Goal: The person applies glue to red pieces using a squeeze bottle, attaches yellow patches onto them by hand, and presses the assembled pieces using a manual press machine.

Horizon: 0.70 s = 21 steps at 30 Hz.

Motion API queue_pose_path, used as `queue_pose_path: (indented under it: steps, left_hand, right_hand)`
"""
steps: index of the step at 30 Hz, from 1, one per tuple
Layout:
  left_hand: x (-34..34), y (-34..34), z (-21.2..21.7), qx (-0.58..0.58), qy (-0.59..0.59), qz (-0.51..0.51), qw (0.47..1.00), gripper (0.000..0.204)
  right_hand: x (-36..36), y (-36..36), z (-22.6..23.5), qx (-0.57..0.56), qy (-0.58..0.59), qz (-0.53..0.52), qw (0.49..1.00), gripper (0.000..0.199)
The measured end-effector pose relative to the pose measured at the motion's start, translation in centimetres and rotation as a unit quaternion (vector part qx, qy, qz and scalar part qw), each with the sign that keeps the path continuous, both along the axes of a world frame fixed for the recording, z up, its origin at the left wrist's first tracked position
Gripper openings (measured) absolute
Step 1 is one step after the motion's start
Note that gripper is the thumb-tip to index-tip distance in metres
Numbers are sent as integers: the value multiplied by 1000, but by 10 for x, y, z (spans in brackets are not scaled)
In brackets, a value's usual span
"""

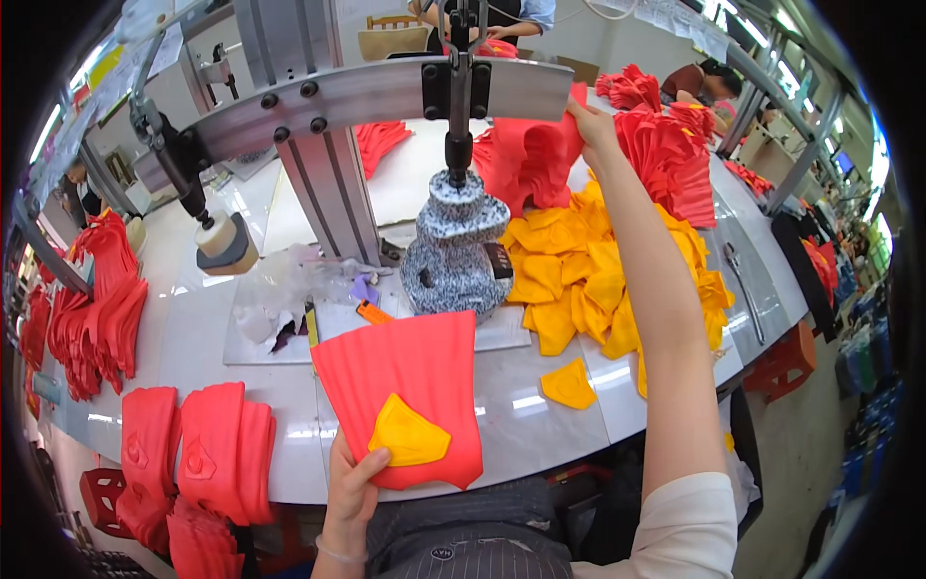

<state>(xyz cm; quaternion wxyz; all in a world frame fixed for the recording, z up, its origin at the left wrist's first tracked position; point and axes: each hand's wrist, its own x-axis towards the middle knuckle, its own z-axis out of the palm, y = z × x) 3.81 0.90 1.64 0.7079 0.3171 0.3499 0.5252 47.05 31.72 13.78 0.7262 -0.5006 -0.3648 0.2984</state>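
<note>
My left hand (349, 487) holds a red ribbed fabric piece (410, 372) by its near edge, with a yellow shield-shaped patch (409, 434) lying on it under my thumb. My right hand (591, 124) is stretched far forward and grips a red fabric piece (526, 159) from the far pile. Between the two stands a speckled grey press head (455, 256) on a metal column (457, 87).
A heap of yellow patches (588, 275) lies right of the press, with one loose patch (567, 384) nearer me. Red pieces are stacked at the left (207, 439), far left (96, 309) and far right (675, 150). Other people sit at the back. The white table edge (540, 463) curves before me.
</note>
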Motion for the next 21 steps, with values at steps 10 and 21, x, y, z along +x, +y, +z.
queue_pose_path:
  steps: [10,21]
  left_hand:
    - [0,9,2,-3,20,-8,1000,68]
    - [42,90,18,0,8,-82,997,59]
  right_hand:
    - [35,58,-44,-194,-547,-374,723,53]
    - [-104,-213,-29,-392,-260,442,763,37]
